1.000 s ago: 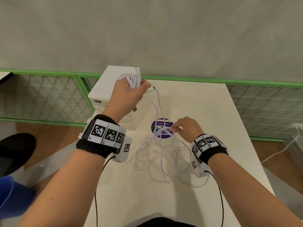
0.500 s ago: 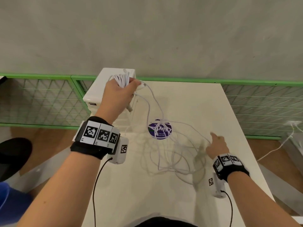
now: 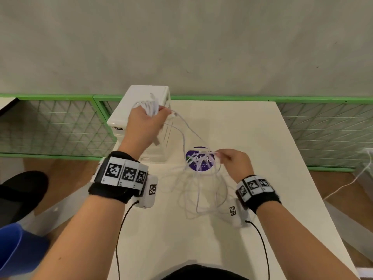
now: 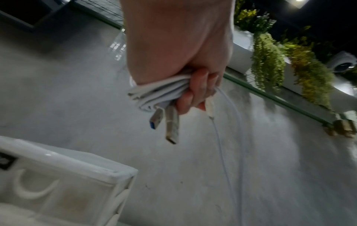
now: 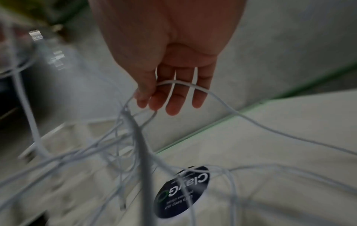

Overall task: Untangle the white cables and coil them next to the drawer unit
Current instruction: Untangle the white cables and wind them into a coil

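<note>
The left hand (image 3: 144,126) is clenched around a coiled bundle of white cables (image 3: 148,106), raised in front of the drawer unit (image 3: 119,123) at 11 o'clock on the table (image 3: 262,138). The right hand (image 3: 234,161) pinches one strand of the loose tangle (image 3: 201,186) between thumb and forefinger, over the purple sticker (image 3: 198,158). Half a second ago it was out at 3 o'clock, away from the sticker. Only the left wrist view shows two USB plugs (image 4: 171,126) hanging below the fist.
</note>
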